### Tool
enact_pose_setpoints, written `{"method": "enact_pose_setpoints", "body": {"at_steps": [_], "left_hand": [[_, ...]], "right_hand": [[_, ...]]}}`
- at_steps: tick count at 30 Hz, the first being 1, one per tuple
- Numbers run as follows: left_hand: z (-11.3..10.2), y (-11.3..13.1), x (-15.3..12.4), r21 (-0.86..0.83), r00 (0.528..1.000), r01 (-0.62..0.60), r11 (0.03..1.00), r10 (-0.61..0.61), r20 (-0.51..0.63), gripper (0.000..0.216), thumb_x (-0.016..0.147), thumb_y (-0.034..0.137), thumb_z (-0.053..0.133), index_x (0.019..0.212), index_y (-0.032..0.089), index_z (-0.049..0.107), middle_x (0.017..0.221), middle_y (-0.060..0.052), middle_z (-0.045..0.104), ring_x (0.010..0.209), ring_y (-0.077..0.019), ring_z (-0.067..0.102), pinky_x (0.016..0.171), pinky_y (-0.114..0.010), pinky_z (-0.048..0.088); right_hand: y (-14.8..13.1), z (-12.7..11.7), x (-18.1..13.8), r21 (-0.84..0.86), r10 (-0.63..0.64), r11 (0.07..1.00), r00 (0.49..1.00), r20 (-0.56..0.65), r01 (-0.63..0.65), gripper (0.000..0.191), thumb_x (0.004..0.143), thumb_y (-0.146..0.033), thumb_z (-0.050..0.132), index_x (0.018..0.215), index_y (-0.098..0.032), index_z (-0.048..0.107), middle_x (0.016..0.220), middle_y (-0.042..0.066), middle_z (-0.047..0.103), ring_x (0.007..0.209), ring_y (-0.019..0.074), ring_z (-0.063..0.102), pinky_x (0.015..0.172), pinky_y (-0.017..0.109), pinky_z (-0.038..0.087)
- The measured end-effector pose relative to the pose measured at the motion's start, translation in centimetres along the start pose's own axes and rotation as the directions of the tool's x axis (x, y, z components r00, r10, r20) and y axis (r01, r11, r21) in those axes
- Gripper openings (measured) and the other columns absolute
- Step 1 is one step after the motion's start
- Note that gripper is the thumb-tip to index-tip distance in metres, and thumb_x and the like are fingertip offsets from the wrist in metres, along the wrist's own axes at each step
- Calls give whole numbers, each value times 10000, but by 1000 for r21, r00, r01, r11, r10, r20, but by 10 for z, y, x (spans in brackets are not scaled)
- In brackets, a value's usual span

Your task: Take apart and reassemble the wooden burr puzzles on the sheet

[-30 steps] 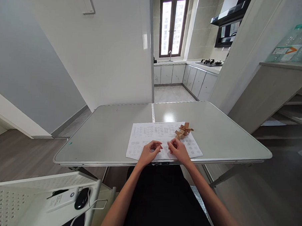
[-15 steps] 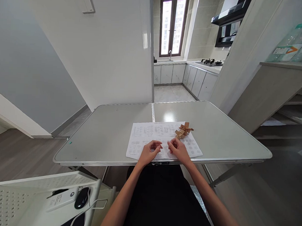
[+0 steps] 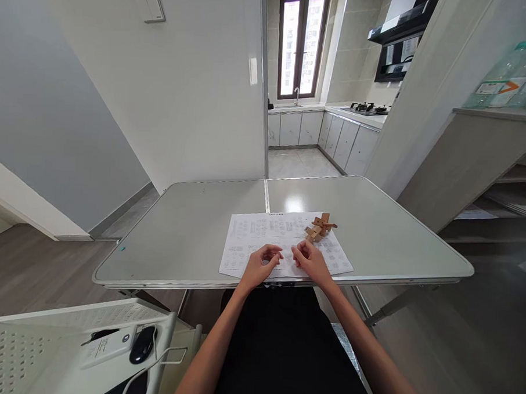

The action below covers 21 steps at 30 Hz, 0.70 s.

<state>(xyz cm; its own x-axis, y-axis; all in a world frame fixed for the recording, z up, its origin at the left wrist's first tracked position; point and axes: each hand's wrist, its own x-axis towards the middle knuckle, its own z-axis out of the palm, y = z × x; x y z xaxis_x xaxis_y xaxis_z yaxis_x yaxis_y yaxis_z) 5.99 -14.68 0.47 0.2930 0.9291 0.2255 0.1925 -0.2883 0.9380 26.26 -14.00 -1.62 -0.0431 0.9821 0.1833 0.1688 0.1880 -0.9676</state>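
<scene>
A printed sheet of paper (image 3: 261, 232) lies on the grey folding table (image 3: 192, 229) near its front edge. On the sheet's far right corner stands a small wooden interlocking puzzle (image 3: 319, 227). My left hand (image 3: 260, 265) rests on the near part of the sheet with its fingers curled loosely inward. My right hand (image 3: 311, 262) rests beside it, fingers curled too, a little short of the puzzle. The two hands face each other a few centimetres apart, and I see nothing held in either.
A white perforated cart (image 3: 56, 339) at the lower left carries a white power bank (image 3: 108, 346) and a black mouse (image 3: 142, 345). Wooden shelves (image 3: 499, 166) stand to the right. A kitchen opens behind the table.
</scene>
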Motion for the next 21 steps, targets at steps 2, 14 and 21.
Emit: {"method": "enact_pose_setpoints", "body": {"at_steps": [2,14,21], "left_hand": [[0,-1,0,4,1000,-3,1000,3,0,234,962,365,626,1116,200,688,982,-59,764,847,-174,707,843,-333,580],[0,0,0,-14,1000,4,1000,-4,-2,228,960,349,629,1116,193,687,975,-60,759,840,-169,703,844,-325,577],[0,-1,0,-8,1000,5,1000,-5,1,223,966,342,623,1122,195,681,976,-59,755,834,-167,698,844,-328,576]], "right_hand": [[0,0,0,6,-1,1000,1000,2,1,433,918,-641,627,780,-256,487,673,-4,646,549,185,580,604,330,461],[-3,1,0,14,-7,1000,1000,-8,7,451,900,-663,635,774,-256,488,658,1,647,532,187,573,577,322,450],[1,1,0,16,-2,1000,1000,-2,2,426,921,-630,628,773,-259,478,662,-11,631,544,184,568,596,325,448]]}}
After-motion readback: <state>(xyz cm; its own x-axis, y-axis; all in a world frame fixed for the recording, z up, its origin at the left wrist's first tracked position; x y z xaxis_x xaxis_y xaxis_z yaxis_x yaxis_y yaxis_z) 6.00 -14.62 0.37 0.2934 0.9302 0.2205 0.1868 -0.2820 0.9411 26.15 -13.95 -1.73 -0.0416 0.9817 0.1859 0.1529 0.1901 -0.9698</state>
